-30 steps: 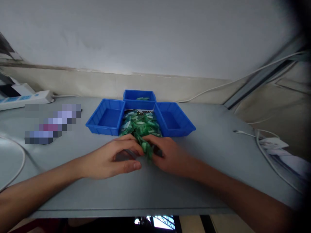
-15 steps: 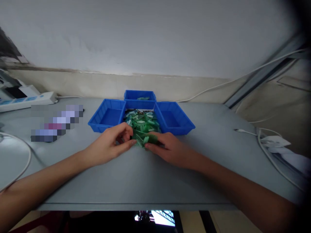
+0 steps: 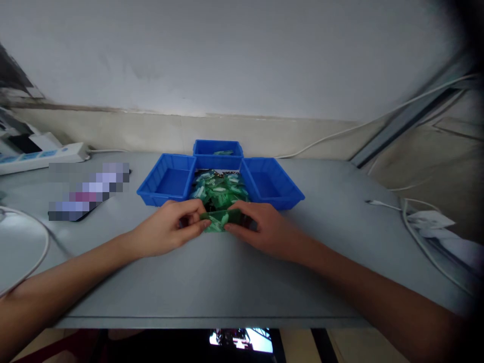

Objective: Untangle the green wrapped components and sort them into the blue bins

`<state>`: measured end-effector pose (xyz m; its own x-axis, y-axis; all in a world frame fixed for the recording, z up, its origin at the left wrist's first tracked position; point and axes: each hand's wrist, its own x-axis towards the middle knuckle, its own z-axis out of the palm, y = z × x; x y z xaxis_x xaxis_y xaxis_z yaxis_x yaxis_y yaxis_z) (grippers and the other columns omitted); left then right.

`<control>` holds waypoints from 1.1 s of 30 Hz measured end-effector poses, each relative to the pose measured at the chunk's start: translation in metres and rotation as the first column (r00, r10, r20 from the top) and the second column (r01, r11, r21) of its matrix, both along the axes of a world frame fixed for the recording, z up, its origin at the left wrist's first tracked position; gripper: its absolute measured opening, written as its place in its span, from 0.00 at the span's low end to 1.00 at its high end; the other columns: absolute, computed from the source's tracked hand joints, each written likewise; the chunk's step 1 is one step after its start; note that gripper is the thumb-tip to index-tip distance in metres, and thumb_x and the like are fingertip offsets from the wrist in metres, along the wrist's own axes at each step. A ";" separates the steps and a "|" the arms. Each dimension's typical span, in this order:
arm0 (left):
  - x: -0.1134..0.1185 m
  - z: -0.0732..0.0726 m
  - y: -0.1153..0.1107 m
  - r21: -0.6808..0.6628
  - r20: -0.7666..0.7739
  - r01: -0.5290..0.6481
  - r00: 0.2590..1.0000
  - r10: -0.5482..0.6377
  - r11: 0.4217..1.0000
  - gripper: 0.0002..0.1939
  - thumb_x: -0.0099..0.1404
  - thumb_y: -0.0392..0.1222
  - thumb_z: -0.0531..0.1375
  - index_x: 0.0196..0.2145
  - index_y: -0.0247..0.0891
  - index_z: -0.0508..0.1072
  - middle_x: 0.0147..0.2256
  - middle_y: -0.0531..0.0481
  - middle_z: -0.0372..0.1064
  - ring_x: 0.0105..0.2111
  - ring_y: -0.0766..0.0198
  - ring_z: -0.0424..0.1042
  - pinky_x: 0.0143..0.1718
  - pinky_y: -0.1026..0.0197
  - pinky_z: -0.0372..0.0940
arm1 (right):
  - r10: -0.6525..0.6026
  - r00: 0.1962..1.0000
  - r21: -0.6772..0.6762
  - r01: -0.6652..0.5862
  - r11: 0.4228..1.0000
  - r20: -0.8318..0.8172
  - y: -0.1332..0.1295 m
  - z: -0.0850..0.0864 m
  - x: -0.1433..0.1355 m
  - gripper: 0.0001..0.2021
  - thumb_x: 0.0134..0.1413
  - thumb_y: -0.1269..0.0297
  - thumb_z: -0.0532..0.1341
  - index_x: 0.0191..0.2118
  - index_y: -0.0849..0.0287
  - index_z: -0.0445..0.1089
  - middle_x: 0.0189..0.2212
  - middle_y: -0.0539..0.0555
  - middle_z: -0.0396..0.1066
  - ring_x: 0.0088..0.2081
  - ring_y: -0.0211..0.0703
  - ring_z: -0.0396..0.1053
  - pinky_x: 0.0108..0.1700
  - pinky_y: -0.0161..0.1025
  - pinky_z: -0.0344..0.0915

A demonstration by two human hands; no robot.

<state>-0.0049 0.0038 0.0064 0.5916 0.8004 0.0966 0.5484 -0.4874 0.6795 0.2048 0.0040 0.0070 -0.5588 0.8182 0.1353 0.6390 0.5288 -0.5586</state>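
Note:
A small translucent green packet (image 3: 217, 222) with pale strips on it is stretched flat between my hands, just above the table's surface. My left hand (image 3: 172, 227) pinches its left end between thumb and fingers. At the other end, my right hand (image 3: 260, 228) grips it the same way, the curled fingers partly hidden behind it. Just beyond lies a heap of similar green packets (image 3: 221, 190), in the gap between the blue trays; what the heap rests on is mostly covered.
A left blue tray (image 3: 166, 182) and a right blue tray (image 3: 270, 185) flank the heap. Behind it, a back blue tray (image 3: 218, 162) holds some green pieces. Left are a pixelated object (image 3: 91, 191) and a power strip (image 3: 45, 157); right, a white cable (image 3: 381, 204).
The packet has turned to lie straight across between both hands, its face now flatter toward me. My left fingers have closed on its left end. The trays stay put.

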 end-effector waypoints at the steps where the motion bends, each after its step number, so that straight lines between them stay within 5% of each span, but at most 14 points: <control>1: 0.000 0.000 0.000 0.006 -0.003 0.004 1.000 -0.004 1.000 0.11 0.61 0.43 0.51 0.24 0.35 0.58 0.19 0.57 0.55 0.20 0.73 0.56 0.19 0.71 0.53 | -0.006 1.000 0.013 0.006 1.000 0.002 0.000 0.000 0.000 0.11 0.51 0.57 0.55 0.34 0.59 0.64 0.25 0.49 0.65 0.26 0.35 0.61 0.27 0.32 0.54; 17: -0.003 -0.002 0.000 0.088 -0.012 0.070 0.998 -0.069 0.994 0.08 0.59 0.39 0.53 0.24 0.35 0.61 0.19 0.58 0.56 0.19 0.74 0.56 0.20 0.72 0.53 | 0.004 1.000 0.084 -0.002 0.996 -0.023 0.000 0.000 0.003 0.05 0.49 0.63 0.56 0.30 0.59 0.63 0.19 0.45 0.62 0.22 0.32 0.60 0.25 0.30 0.53; 33: -0.001 0.010 -0.004 -0.034 0.101 0.030 0.995 -0.027 0.999 0.09 0.60 0.44 0.52 0.31 0.35 0.65 0.24 0.54 0.64 0.25 0.70 0.64 0.25 0.70 0.60 | 0.062 0.980 0.131 -0.037 0.991 -0.189 0.003 -0.004 0.008 0.08 0.43 0.75 0.55 0.32 0.57 0.59 0.27 0.47 0.64 0.25 0.31 0.62 0.27 0.29 0.58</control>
<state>-0.0055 0.0003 0.0162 0.6029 0.7873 0.1286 0.4626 -0.4764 0.7477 0.2132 0.0072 0.0033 -0.5516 0.7597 0.3444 0.4977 0.6311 -0.5950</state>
